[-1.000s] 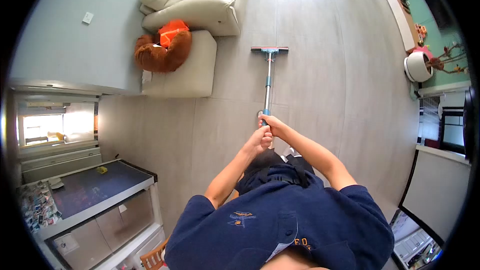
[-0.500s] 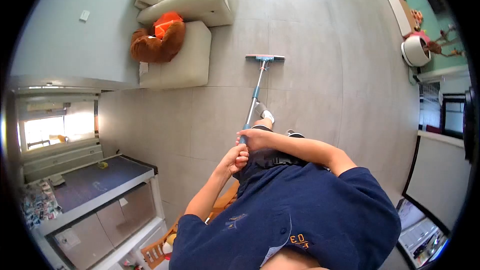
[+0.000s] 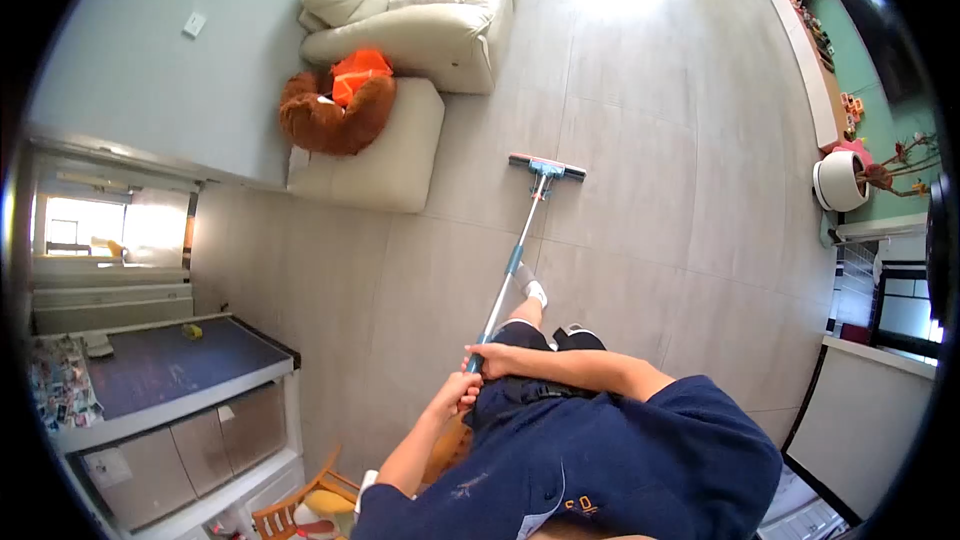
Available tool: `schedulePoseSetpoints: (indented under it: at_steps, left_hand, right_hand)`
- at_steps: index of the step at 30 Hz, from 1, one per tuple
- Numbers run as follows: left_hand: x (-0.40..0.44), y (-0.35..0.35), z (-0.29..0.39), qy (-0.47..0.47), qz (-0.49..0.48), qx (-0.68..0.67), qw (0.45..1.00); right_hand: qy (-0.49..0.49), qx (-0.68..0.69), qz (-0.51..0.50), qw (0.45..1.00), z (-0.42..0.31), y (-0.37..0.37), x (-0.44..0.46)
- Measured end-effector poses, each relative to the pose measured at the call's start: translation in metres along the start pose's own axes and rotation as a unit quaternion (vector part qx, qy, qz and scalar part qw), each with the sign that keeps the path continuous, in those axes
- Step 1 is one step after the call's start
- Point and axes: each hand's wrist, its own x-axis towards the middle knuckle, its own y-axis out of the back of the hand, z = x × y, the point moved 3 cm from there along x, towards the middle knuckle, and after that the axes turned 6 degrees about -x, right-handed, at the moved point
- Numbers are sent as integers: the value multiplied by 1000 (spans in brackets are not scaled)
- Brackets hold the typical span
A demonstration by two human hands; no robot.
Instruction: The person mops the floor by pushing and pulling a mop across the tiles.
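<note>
Both my hands grip a sponge mop by the upper end of its handle [image 3: 497, 306], which is silver with blue sections. My left hand [image 3: 456, 394] is closed at the very end of the handle, against the front of my dark shorts. Just beyond it, my right hand [image 3: 491, 360] wraps the same handle. The handle slopes forward and away from me to a wide blue mop head [image 3: 547, 168], which lies on the grey tiled floor [image 3: 620, 200]. One of my feet [image 3: 534, 290] stands beside the lower handle.
A cream sofa [image 3: 440, 38] and its footstool [image 3: 400, 175] stand ahead on the left, with a brown plush cushion [image 3: 325, 125] and an orange bag [image 3: 360, 75] on them. A white plant pot [image 3: 840, 182] is at the right. Cabinet [image 3: 175, 370] and wooden chair [image 3: 285, 515] are at lower left.
My view has tilted up and turned slightly, so the room, mop and hands sit lower in the picture. The mop head keeps about the same place on the tiles. My grip is unchanged.
</note>
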Motion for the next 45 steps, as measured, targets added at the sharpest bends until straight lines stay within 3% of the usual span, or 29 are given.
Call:
schedulePoseSetpoints:
  at_steps: [3,5,7,9,11,13,15,18,21,22,25,27,28,29,30,31,32,33,35,37,39,41,42,45]
  left_hand:
    - [2,18,19,-75,72,204,973]
    - [-26,10,40,-170,194,403,878]
    - [-31,13,38,-205,360,548,727]
    - [-29,11,45,-161,356,547,741]
    - [-40,-6,58,-158,398,534,729]
    - [-43,-15,59,-140,405,555,713]
    - [-31,-1,42,-133,410,541,722]
    - [-30,-2,43,-155,406,551,712]
    - [14,31,3,-186,396,593,676]
    - [-6,-9,49,-144,404,509,746]
    - [36,-57,109,-162,349,452,805]
    - [83,-105,175,-225,263,409,844]
    - [126,-126,194,-291,270,421,816]
    - [148,-163,232,-304,268,403,821]
    - [158,-205,273,-337,262,401,811]
    - [166,-246,311,-319,252,403,820]
    - [185,-285,341,-297,221,398,839]
    - [203,-323,368,-317,242,394,828]
    - [222,-382,391,-334,257,392,818]
    - [238,-449,427,-317,254,349,844]
    - [241,-492,433,-309,255,352,846]
    - [241,-533,435,-392,241,321,828]
    - [243,-546,436,-388,241,329,827]
    - [246,-577,440,-396,221,245,857]
  right_hand:
    - [40,-30,23,998,-14,-2,11]
    - [74,3,78,994,-39,-4,7]
    - [73,25,45,996,-67,2,3]
    - [104,10,23,994,-92,-2,-19]
    - [174,205,-12,963,-118,10,-23]
    - [178,253,-58,949,-141,22,-5]
    - [120,170,48,977,-143,27,16]
    - [145,161,158,963,-137,56,67]
    - [142,157,211,954,-150,50,42]
    - [183,113,239,947,-165,63,37]
    - [415,-43,219,882,-233,109,6]
    - [375,-107,196,900,-329,134,-33]
    - [393,-98,242,882,-383,145,-56]
    - [363,-151,267,880,-429,136,-103]
    - [440,-209,272,830,-495,154,-114]
    - [471,-86,269,836,-549,180,-132]
    - [468,-17,199,861,-554,142,-211]
    - [465,-97,285,833,-582,135,-247]
    - [472,-74,259,839,-606,137,-304]
    - [507,-100,228,825,-650,142,-356]
    - [491,-99,176,848,-662,146,-399]
    - [446,-52,118,886,-670,151,-440]
    - [441,-66,101,890,-677,162,-448]
    - [419,-99,124,894,-665,155,-485]
